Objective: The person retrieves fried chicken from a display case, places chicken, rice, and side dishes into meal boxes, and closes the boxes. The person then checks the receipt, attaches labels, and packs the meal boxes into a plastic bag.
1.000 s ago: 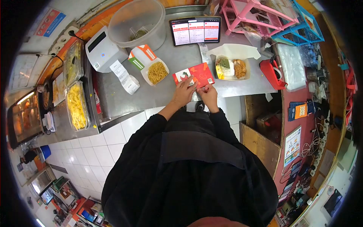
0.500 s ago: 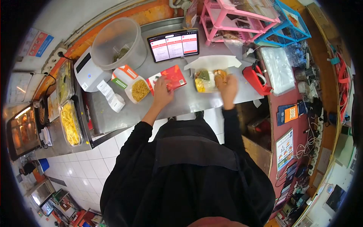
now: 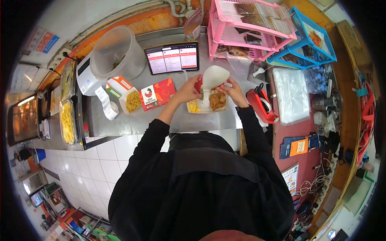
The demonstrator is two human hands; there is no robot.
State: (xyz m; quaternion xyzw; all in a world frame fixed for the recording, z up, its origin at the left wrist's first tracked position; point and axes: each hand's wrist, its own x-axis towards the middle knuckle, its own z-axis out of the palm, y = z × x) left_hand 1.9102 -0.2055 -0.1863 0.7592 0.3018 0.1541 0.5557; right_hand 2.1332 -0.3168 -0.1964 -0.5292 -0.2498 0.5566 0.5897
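Observation:
In front of me an open paper takeaway box (image 3: 207, 111) holds a piece of fried chicken (image 3: 217, 101) on its right and yellow chunks (image 3: 194, 108) on its left, with white food between them. Its white lid (image 3: 216, 77) is raised and bent over the back. My left hand (image 3: 188, 90) grips the lid's left side, where a red outer face shows. On the right edge, my right hand (image 3: 235, 92) pinches the lid with thumb and fingers. Left of the box lies a closed red box with a rooster print (image 3: 159, 94), touched by neither hand.
An open box of noodles (image 3: 133, 101) stands beside a receipt roll (image 3: 110, 110) and a white printer (image 3: 87, 76). Behind are a large clear tub (image 3: 134, 60) and a tablet (image 3: 173, 58). A red tape dispenser (image 3: 262, 106) and plastic bags (image 3: 291, 96) lie right; pink shelves (image 3: 219, 30) rise behind.
My left hand has moved right from the red box to the takeaway box's lid. My right hand has left the chicken and now holds the lid, which has come up and forward.

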